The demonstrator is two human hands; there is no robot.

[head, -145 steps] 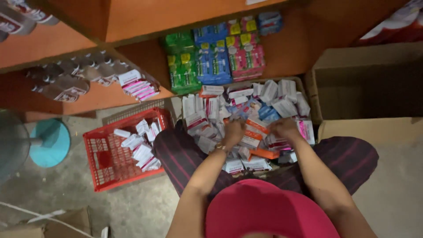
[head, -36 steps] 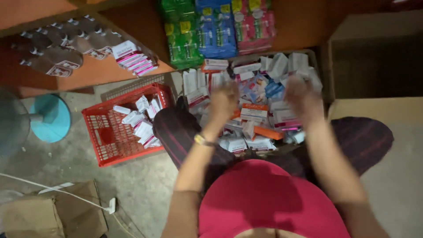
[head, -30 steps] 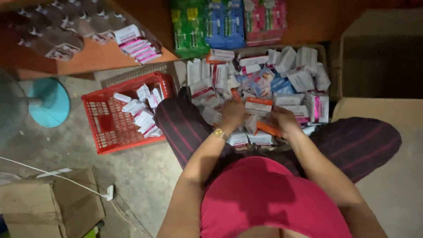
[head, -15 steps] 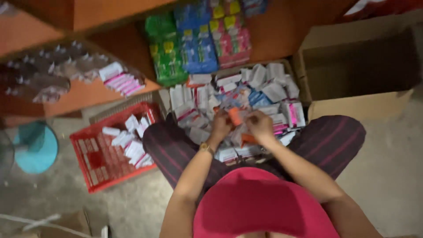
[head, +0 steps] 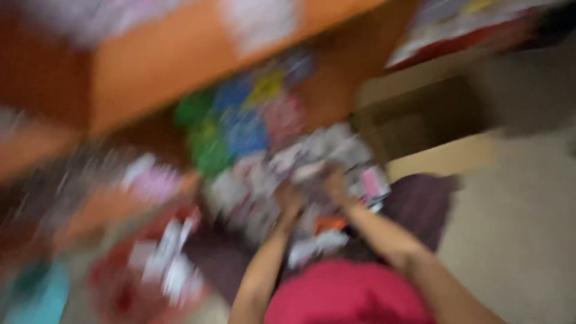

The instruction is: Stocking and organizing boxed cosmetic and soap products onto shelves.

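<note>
1. At the bottom centre of the frame, nearest the camera, sits a rounded red cap (head: 348, 294); the whole view is heavily smeared by motion.
2. Two bare forearms run up from either side of the cap toward the middle of the frame, over dark striped trousers (head: 420, 207) that show at centre right.
3. The left hand (head: 289, 201) lies just left of centre, on the near edge of a heap of small white boxes (head: 300, 168). Blur hides the fingers, so I cannot tell how far they are curled or whether they have hold of anything.
4. The right hand (head: 336, 183) is just right of the left one, close beside it, also on the heap. Its grip cannot be made out either.
5. Just below the hands, between the forearms, are an orange patch (head: 330, 224) and a few pale boxes (head: 318, 246); what the orange thing is cannot be told.
6. At lower left a red basket (head: 114, 282) holds more white boxes.
7. Beyond the heap, upper centre, stand green, blue and pink packs (head: 240, 126), against an orange wooden shelf (head: 156, 66) that fills the upper left.
8. At centre right, beyond the trousers, an open brown cardboard box (head: 420, 120) stands near the heap.
</note>
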